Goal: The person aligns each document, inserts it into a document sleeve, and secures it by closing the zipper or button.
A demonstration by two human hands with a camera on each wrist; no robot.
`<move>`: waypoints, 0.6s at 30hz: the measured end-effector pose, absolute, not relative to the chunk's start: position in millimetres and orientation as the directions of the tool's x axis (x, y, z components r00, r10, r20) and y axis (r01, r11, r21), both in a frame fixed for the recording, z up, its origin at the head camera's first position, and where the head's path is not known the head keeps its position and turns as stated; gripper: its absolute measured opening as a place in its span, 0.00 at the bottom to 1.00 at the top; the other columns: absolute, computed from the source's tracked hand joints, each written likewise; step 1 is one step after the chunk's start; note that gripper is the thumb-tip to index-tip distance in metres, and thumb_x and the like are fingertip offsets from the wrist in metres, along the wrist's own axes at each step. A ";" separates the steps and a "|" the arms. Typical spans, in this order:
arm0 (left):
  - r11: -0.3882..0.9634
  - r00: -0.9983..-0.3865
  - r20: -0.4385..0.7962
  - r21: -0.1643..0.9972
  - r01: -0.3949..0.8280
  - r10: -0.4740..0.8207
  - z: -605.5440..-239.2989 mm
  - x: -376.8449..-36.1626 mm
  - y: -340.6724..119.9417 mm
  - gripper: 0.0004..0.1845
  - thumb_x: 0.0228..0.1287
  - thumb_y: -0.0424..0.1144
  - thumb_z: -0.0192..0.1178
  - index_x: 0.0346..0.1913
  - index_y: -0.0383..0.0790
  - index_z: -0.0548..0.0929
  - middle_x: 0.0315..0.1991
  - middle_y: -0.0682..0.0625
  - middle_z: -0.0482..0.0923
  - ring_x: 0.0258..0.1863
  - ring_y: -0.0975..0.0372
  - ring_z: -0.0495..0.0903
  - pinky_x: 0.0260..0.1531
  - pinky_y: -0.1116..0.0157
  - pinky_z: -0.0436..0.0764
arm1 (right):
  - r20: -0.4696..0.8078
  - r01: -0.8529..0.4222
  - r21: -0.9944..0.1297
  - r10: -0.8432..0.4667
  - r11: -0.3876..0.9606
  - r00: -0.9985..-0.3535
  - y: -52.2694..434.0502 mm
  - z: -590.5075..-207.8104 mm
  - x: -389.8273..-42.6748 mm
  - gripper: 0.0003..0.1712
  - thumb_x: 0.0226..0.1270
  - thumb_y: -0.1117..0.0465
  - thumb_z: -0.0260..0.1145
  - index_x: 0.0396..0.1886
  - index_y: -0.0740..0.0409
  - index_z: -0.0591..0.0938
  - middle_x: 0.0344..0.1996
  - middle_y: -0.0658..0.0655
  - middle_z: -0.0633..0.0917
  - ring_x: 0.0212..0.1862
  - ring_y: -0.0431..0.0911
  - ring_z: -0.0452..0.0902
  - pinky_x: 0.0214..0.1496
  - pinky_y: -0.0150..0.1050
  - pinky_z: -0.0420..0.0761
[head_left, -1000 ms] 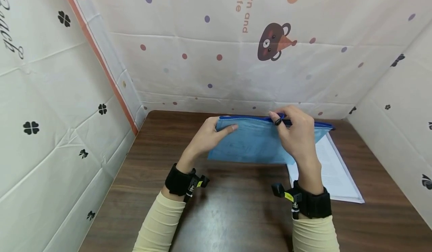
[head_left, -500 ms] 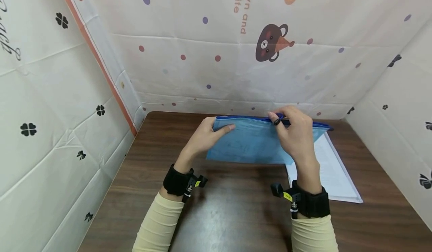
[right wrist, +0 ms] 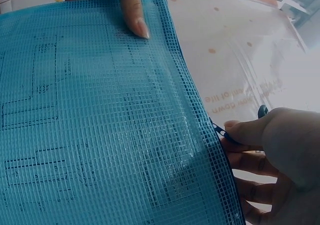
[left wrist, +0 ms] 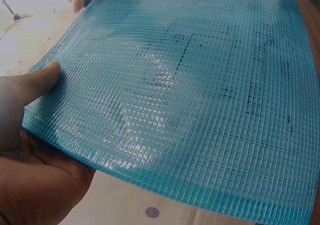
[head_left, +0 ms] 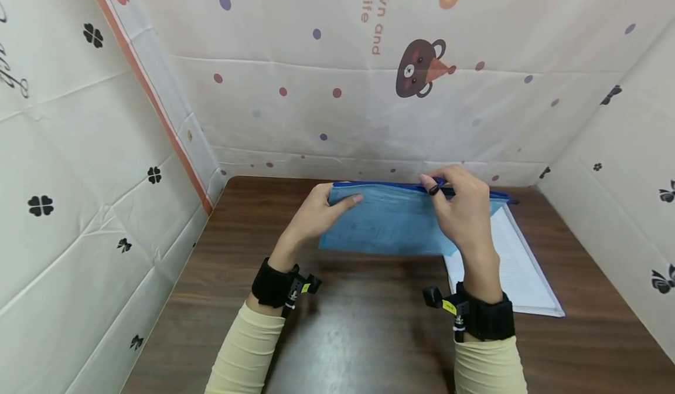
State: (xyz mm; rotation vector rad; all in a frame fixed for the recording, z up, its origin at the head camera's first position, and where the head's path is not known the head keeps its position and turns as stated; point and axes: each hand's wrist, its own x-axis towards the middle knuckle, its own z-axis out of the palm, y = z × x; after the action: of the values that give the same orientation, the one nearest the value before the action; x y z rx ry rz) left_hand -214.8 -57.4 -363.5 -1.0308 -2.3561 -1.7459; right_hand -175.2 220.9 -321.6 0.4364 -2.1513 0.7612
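Note:
A blue mesh zipper pouch (head_left: 390, 221) is held up above the table, its dark blue zipper edge on top. Printed sheets show through its mesh in both wrist views. My left hand (head_left: 316, 213) grips the pouch's left end, thumb on the near face and the other fingers behind. At the top edge, my right hand (head_left: 464, 206) pinches the zipper pull (right wrist: 225, 133) between thumb and fingers. A black ring-like item (head_left: 434, 190) sits by the right thumb. The right wrist view shows the remaining right fingers behind the zipper edge.
White printed papers (head_left: 519, 265) lie on the brown wooden table (head_left: 337, 335), partly behind the right forearm and the pouch. Printed white sheeting (head_left: 295, 118) rises at the back and both sides of the table.
The left hand and the pouch's left end have shifted slightly left in the head view, which itself has drifted a little. The right hand keeps its pinch on the zipper pull.

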 end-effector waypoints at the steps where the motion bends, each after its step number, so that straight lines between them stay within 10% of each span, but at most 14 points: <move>1: 0.150 -0.780 0.397 0.841 0.521 0.484 -363.4 -214.6 -57.5 0.10 0.82 0.44 0.60 0.48 0.40 0.83 0.23 0.51 0.59 0.22 0.56 0.60 0.31 0.60 0.66 | 0.780 -0.531 -0.373 -0.053 0.761 -0.624 221.2 -321.7 -175.4 0.10 0.75 0.62 0.72 0.40 0.68 0.88 0.36 0.65 0.88 0.44 0.61 0.84 0.49 0.58 0.80; 18: 0.149 -0.777 0.399 0.839 0.524 0.487 -363.8 -213.3 -56.2 0.13 0.82 0.43 0.59 0.38 0.39 0.79 0.21 0.52 0.58 0.20 0.58 0.58 0.29 0.62 0.64 | 0.800 -0.533 -0.353 -0.047 0.769 -0.598 231.2 -322.3 -176.1 0.10 0.75 0.62 0.72 0.39 0.68 0.88 0.36 0.66 0.88 0.44 0.62 0.84 0.50 0.59 0.80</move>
State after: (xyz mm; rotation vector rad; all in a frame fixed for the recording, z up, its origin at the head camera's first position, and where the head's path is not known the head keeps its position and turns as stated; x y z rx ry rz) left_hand -213.3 -56.2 -363.8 -1.0367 -2.3557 -1.7437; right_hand -176.1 231.2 -322.3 0.4321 -2.1225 0.7376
